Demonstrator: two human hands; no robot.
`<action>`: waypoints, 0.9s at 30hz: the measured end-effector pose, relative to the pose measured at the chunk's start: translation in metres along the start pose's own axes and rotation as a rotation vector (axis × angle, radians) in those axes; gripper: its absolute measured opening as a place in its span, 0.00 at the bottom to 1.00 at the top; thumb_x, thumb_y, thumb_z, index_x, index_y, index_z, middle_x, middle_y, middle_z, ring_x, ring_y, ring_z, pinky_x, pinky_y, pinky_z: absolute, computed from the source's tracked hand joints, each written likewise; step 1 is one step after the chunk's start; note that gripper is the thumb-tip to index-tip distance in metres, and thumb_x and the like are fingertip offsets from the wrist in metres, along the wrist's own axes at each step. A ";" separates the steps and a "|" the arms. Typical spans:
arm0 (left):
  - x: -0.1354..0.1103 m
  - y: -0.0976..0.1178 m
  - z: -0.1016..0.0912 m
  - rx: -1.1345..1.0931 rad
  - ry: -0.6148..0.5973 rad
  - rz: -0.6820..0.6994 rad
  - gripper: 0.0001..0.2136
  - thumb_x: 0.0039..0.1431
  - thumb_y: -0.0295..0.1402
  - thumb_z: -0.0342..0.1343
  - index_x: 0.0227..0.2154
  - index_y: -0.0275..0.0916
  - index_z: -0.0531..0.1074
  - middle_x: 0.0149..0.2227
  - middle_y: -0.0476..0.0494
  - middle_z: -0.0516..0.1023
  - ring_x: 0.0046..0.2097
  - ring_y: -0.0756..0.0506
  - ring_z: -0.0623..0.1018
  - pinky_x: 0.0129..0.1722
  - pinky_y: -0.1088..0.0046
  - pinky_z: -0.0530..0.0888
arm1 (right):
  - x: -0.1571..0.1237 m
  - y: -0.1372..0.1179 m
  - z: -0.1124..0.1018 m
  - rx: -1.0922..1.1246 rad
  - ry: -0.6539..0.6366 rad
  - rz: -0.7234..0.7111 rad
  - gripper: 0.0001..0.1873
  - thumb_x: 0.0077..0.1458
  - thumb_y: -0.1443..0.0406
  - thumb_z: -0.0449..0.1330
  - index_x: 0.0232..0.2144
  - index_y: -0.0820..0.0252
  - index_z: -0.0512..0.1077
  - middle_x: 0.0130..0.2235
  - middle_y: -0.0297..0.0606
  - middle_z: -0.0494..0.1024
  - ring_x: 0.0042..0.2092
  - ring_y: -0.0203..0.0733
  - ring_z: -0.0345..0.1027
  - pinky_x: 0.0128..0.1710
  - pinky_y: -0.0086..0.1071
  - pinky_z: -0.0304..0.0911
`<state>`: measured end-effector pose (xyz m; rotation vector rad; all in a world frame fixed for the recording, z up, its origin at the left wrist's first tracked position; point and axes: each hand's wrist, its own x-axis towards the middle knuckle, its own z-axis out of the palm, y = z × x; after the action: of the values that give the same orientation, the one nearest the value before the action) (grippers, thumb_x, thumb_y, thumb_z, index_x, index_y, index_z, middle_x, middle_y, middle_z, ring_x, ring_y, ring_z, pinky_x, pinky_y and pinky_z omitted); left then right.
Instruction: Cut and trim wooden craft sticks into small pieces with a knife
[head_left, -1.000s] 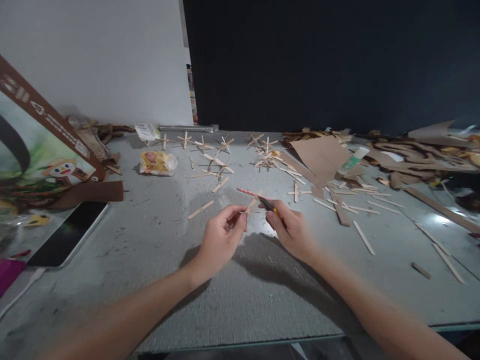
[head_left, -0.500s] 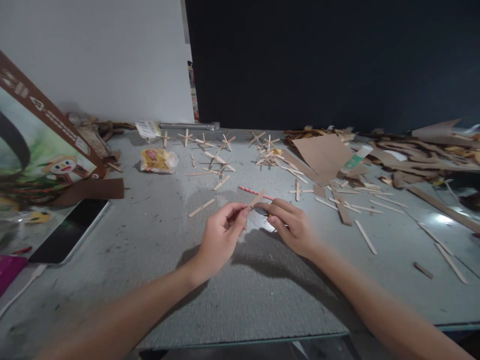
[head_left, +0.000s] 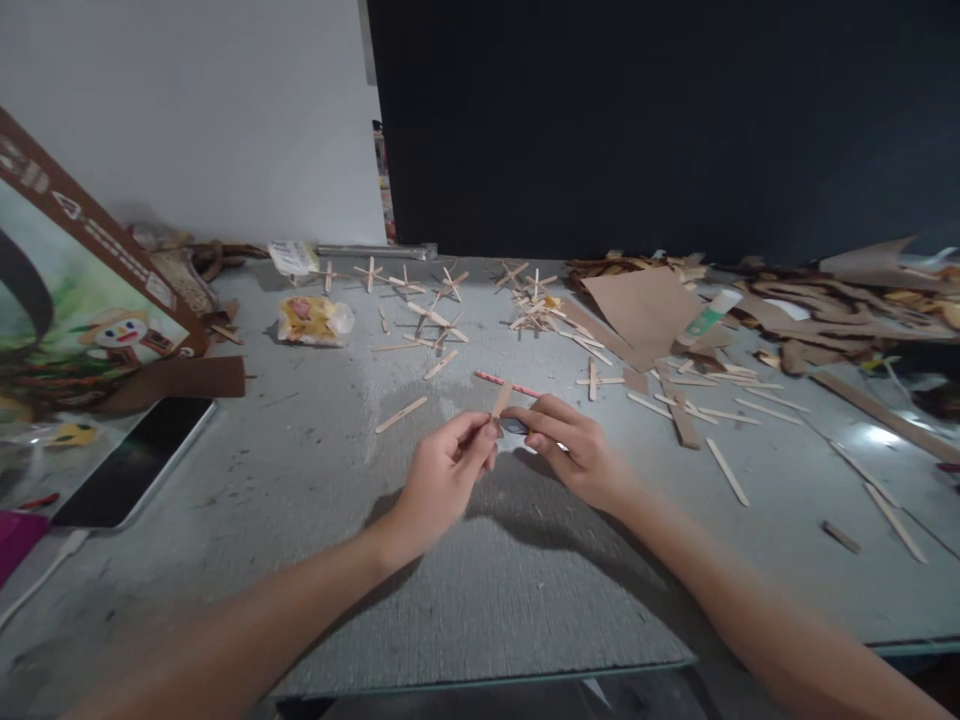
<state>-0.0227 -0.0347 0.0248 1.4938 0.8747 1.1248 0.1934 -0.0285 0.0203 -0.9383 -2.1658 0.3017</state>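
Observation:
My left hand (head_left: 448, 462) pinches a wooden craft stick (head_left: 503, 398) between thumb and fingers, its free end pointing up and away from me. Beside it, my right hand (head_left: 574, 448) is closed on a small grey blade (head_left: 514, 425), whose handle is mostly covered by the fingers. The blade is at the stick, close to my left fingertips; whether it cuts in, I cannot tell. A red patterned pencil-like rod (head_left: 489, 378) lies just behind both hands. Left of them rests another craft stick (head_left: 401, 414) with a slit along its middle.
Several crossed-stick pieces (head_left: 451, 286) stand at the back of the grey table (head_left: 420, 630). Loose sticks (head_left: 727, 472), brown cardboard (head_left: 637, 310) and a glue stick (head_left: 709, 318) lie to the right. A phone (head_left: 139, 462), a wrapped snack (head_left: 315, 320) and a printed bag (head_left: 97, 290) occupy the left.
The craft stick has swung more upright and slightly left. My right hand and the blade have shifted a little left, closer to my left fingers.

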 end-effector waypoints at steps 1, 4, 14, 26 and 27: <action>0.000 0.000 -0.001 0.003 -0.010 0.000 0.19 0.69 0.51 0.55 0.30 0.40 0.72 0.24 0.52 0.68 0.25 0.51 0.67 0.26 0.74 0.67 | 0.000 0.000 0.000 0.001 -0.003 0.002 0.25 0.77 0.53 0.46 0.59 0.56 0.76 0.38 0.43 0.76 0.40 0.46 0.73 0.44 0.41 0.70; 0.001 -0.002 -0.003 0.022 -0.042 0.003 0.19 0.70 0.50 0.54 0.29 0.41 0.71 0.24 0.52 0.67 0.26 0.50 0.67 0.28 0.73 0.66 | -0.001 0.001 0.001 0.006 -0.005 -0.009 0.25 0.77 0.53 0.46 0.58 0.56 0.77 0.38 0.43 0.75 0.40 0.46 0.72 0.43 0.41 0.70; -0.001 -0.006 0.002 -0.026 -0.061 -0.027 0.20 0.70 0.52 0.53 0.30 0.41 0.69 0.24 0.53 0.64 0.26 0.50 0.65 0.28 0.73 0.64 | 0.002 0.002 0.001 0.028 0.000 -0.050 0.25 0.77 0.53 0.46 0.57 0.56 0.77 0.38 0.43 0.75 0.40 0.46 0.72 0.43 0.41 0.70; 0.000 -0.002 0.004 -0.084 -0.084 -0.047 0.21 0.69 0.53 0.54 0.31 0.39 0.70 0.23 0.53 0.65 0.26 0.51 0.63 0.27 0.74 0.62 | 0.001 0.000 0.002 -0.039 0.052 -0.082 0.22 0.77 0.56 0.48 0.57 0.59 0.76 0.37 0.42 0.74 0.39 0.46 0.71 0.40 0.38 0.69; -0.001 -0.002 0.005 -0.099 -0.076 -0.061 0.20 0.69 0.52 0.54 0.32 0.39 0.70 0.24 0.53 0.65 0.26 0.51 0.63 0.27 0.74 0.62 | 0.002 0.000 0.002 -0.041 0.066 -0.084 0.22 0.77 0.56 0.48 0.57 0.60 0.76 0.37 0.42 0.74 0.39 0.46 0.71 0.40 0.38 0.69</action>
<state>-0.0182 -0.0366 0.0229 1.4100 0.7956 1.0459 0.1909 -0.0274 0.0197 -0.8654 -2.1509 0.1832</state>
